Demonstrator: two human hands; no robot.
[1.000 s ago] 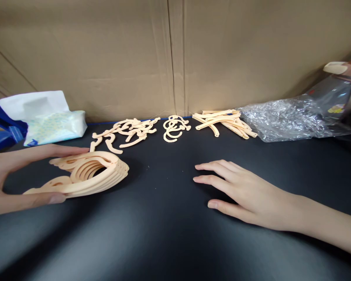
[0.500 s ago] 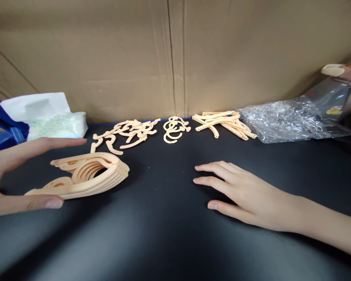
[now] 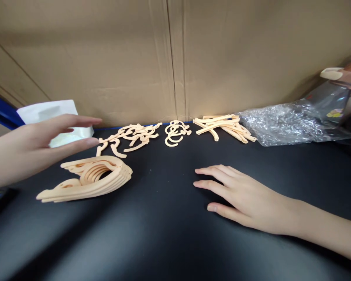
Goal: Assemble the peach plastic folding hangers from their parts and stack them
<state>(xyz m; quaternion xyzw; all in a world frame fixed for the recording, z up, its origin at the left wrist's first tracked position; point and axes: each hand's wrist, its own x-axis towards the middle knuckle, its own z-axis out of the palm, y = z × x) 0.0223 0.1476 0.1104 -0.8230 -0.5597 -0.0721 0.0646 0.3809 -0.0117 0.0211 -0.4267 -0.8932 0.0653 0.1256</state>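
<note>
A stack of beige folding hangers (image 3: 117,171), nested together, lies on the black tabletop at the left. Above and behind it hovers my left hand (image 3: 52,136), empty, with thumb and fingers apart, its fingertips close to a loose pile of curved beige hanger pieces (image 3: 134,134). My right hand (image 3: 240,191) rests palm down on the table at the right, fingers spread and holding nothing. Beyond it lie several small beige hooks (image 3: 175,130) and a heap of long beige hanger arms (image 3: 225,127).
A crumpled clear plastic bag (image 3: 283,121) lies at the back right, beside a brown and clear object (image 3: 345,86) at the edge of view. A white paper-topped packet (image 3: 71,134) sits at the back left. Cardboard (image 3: 119,58) walls off the rear.
My left hand has risen away from around the hanger stack toward the back, its thumb and fingers drawing closer together. The right hand stays where it was.
</note>
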